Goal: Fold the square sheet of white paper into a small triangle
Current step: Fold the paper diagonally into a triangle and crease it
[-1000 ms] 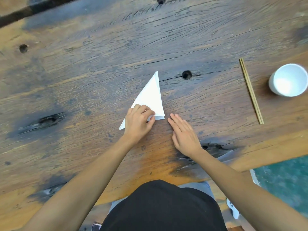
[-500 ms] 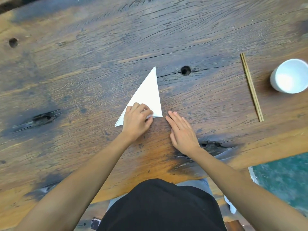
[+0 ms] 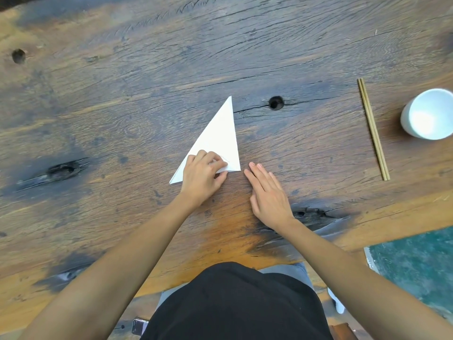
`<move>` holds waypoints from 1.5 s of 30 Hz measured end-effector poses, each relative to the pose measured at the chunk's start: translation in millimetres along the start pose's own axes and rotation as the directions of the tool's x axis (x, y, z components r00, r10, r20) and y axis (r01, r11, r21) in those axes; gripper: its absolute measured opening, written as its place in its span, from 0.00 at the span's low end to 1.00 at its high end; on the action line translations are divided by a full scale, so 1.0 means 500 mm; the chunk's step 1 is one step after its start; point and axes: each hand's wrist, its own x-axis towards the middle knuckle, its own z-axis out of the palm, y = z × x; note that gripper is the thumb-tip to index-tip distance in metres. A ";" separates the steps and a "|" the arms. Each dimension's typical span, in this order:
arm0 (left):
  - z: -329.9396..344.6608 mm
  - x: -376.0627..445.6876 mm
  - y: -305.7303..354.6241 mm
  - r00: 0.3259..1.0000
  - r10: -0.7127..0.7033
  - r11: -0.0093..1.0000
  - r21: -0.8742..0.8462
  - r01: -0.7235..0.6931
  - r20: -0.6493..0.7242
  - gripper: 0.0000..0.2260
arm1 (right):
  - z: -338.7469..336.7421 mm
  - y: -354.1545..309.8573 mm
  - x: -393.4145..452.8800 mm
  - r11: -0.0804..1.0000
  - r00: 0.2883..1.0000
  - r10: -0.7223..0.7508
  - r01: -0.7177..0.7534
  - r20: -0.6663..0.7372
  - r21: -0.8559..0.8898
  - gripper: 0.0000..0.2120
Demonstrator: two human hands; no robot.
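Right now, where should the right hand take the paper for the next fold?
Probably the near right corner of the paper, coming from the right: it lies flat, and the left hand covers the near edge, while the right hand rests beside that corner.

No readable text, label or number shows anywhere.

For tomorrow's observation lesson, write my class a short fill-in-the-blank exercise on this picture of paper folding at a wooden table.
1. The white paper is folded into the shape of a ____.
2. The ____ hand presses on the paper's near edge.
3. The right hand lies flat on the ____, beside the paper.
4. The chopsticks lie just left of a white ____.

Missing words: triangle; left; table; cup
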 end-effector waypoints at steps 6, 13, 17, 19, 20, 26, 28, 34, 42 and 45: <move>0.002 -0.001 -0.002 1.000 0.003 1.000 -0.003 -0.003 0.006 0.07 | -0.003 -0.006 0.000 0.999 1.000 0.008 -0.008 -0.003 -0.044 0.32; 0.005 0.002 -0.004 1.000 0.005 1.000 0.002 -0.005 0.000 0.07 | 0.000 -0.037 0.006 0.991 0.998 0.059 -0.062 -0.027 -0.119 0.35; 0.008 0.004 -0.006 1.000 0.017 1.000 0.003 -0.017 0.008 0.07 | -0.001 -0.045 0.010 0.988 0.997 0.076 -0.078 -0.027 -0.135 0.34; 0.009 0.005 -0.007 1.000 0.019 1.000 0.002 -0.019 0.016 0.07 | -0.001 -0.047 0.010 0.986 0.997 0.072 -0.076 -0.030 -0.147 0.34; 0.009 0.006 -0.007 1.000 0.019 1.000 -0.001 -0.019 0.020 0.07 | 0.000 -0.047 0.009 0.985 0.997 0.072 -0.076 -0.034 -0.154 0.33; 0.013 0.005 -0.013 0.999 0.040 0.999 -0.007 -0.040 0.025 0.07 | -0.002 -0.050 0.012 0.983 0.996 0.084 -0.086 -0.021 -0.162 0.33; 0.015 0.001 -0.016 0.998 0.066 0.998 -0.007 -0.066 0.005 0.08 | -0.004 -0.052 0.012 0.983 0.995 0.094 -0.096 -0.017 -0.158 0.32; 0.025 -0.029 -0.052 0.992 0.125 0.992 -0.010 -0.125 0.035 0.25 | -0.011 -0.060 0.012 0.983 0.994 0.106 -0.108 -0.025 -0.148 0.32; 0.030 -0.083 -0.167 0.958 0.123 0.964 0.200 -0.178 0.258 0.30 | -0.013 -0.068 0.014 0.980 0.992 0.122 -0.127 -0.041 -0.152 0.30; 0.018 -0.101 -0.222 0.953 0.149 0.948 0.236 -0.214 0.265 0.30 | -0.015 -0.071 0.015 0.980 0.991 0.131 -0.135 -0.039 -0.149 0.29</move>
